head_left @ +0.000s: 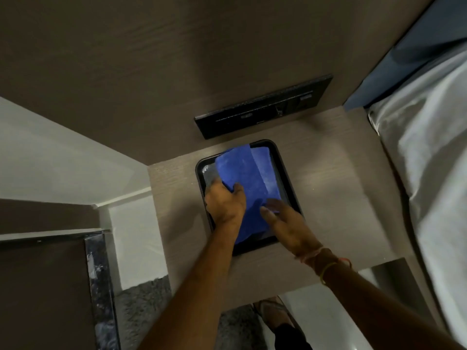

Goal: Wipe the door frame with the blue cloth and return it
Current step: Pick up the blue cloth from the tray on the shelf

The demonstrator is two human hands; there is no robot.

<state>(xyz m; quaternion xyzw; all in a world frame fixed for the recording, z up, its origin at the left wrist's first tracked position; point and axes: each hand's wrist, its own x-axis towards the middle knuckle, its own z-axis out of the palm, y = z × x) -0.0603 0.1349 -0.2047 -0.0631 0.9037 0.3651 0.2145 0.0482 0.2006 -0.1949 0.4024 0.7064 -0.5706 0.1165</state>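
A blue cloth [249, 178] lies folded in a black tray [286, 168] on a wooden bedside shelf [328, 198]. My left hand [225, 200] rests on the cloth's left edge, with the thumb on top of the fabric and the fingers tucked under it. My right hand [285, 223] lies flat on the cloth's near right part, fingers spread and slightly blurred. The near end of the cloth is partly hidden by both hands.
A black switch panel [262, 107] is set in the wooden wall behind the tray. A bed with white sheets [429, 173] lies to the right. A dark marble-edged door frame [99, 286] and a grey rug [144, 311] are at lower left. My foot [278, 317] shows below the shelf.
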